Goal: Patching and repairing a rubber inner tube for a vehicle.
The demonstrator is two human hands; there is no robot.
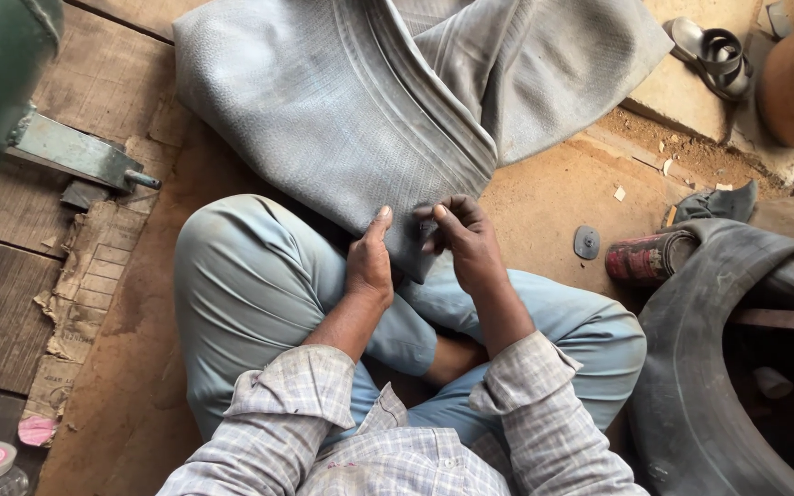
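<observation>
**Both hands pinch a folded grey tube**

A person sitting cross-legged on the ground grips the near corner of a flattened grey inner tube (369,101). The left hand (369,262) presses its thumb against the fold; the right hand (461,234) pinches the same corner between thumb and fingers. The tube lies draped over the knees, its long axis running up and away toward the top right, the corner pointing down at the lap. A black tyre (700,367) stands at right, a rolled can (645,259) beside it.
</observation>
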